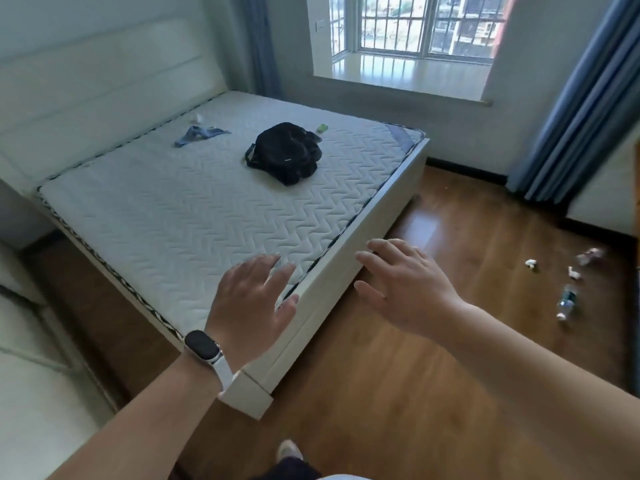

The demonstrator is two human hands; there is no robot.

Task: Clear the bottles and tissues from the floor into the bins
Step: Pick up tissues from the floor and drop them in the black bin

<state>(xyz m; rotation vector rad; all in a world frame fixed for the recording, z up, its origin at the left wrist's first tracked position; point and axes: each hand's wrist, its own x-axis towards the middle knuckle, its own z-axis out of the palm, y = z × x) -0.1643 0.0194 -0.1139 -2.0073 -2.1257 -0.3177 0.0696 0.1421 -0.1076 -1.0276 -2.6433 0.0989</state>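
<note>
This is a bedroom in a home. A bed (pixel 346 271) with a bare quilted mattress (pixel 190 209) and pale padded headboard (pixel 104 88) fills nine to twelve o'clock. At one o'clock a barred bay window (pixel 412 26) faces neighbouring buildings. Blue curtains (pixel 588 98) hang at two, above a glossy wooden floor (pixel 398 375).

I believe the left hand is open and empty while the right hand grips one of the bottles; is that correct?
Not quite. In the head view the right hand grips nothing: it is open with fingers spread, like the left hand, which is indeed open and empty. The bottles lie on the floor to the right, among the tissues.
</note>
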